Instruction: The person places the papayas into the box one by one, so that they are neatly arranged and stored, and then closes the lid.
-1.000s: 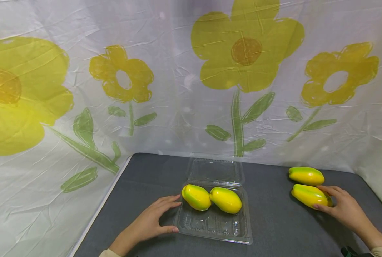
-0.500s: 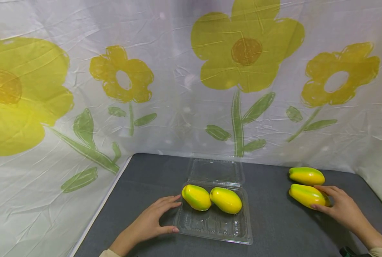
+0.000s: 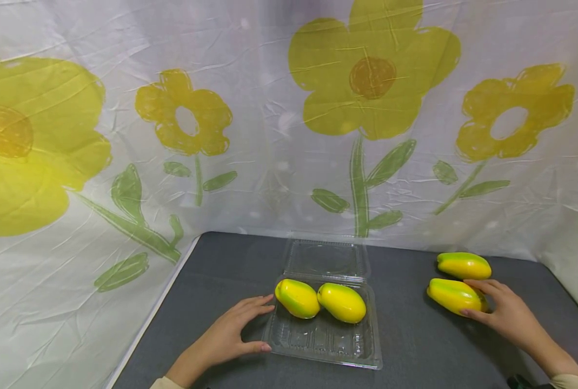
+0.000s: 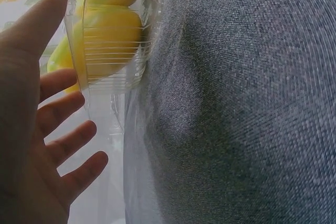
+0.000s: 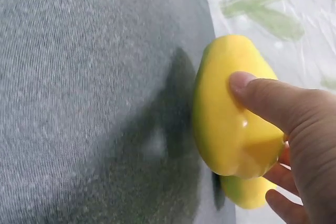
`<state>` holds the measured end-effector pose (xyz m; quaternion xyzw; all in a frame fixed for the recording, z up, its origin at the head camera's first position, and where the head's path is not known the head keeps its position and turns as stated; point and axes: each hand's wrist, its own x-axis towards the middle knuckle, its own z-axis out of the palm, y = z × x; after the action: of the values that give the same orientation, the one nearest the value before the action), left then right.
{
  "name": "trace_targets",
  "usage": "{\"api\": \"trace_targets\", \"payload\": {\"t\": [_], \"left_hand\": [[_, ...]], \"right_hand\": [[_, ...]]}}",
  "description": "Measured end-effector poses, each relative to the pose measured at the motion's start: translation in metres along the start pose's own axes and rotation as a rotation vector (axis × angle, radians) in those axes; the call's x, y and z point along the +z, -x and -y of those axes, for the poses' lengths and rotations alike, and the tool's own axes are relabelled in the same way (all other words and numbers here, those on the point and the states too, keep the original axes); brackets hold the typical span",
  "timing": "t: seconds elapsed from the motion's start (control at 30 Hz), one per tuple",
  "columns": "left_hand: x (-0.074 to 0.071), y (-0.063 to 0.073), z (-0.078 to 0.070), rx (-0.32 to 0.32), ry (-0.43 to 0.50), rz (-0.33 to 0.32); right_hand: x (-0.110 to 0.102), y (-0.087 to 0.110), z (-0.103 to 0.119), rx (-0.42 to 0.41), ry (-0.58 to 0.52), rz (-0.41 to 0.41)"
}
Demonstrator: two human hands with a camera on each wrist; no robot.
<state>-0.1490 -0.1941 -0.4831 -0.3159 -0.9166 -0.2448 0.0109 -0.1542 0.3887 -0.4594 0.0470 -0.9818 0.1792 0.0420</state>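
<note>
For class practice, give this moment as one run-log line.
left hand: beside tray, contact unclear | right hand: grips nearer loose fruit | tray: lid open, two fruits inside

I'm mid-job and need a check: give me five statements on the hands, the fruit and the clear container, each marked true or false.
1. The right hand grips a yellow-green fruit. True.
2. Two more fruits lie in the clear container. True.
3. The container is closed. False: its lid is open.
4. Both hands hold fruit. False: the left hand holds none.
5. Another fruit lies outside the container. True.
</note>
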Motion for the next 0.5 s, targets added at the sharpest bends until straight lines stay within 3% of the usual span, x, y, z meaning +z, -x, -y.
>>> {"api": "trace_targets", "payload": {"t": [0.23, 0.5], "left_hand": [[0.000, 0.000, -0.001, 0.010, -0.003, -0.005], [0.000, 0.000, 0.000, 0.024, -0.008, -0.015]], "right_hand": [[0.002, 0.001, 0.013, -0.053, -0.020, -0.030], [0.001, 0.002, 0.028, -0.058, -0.043, -0.033]]}}
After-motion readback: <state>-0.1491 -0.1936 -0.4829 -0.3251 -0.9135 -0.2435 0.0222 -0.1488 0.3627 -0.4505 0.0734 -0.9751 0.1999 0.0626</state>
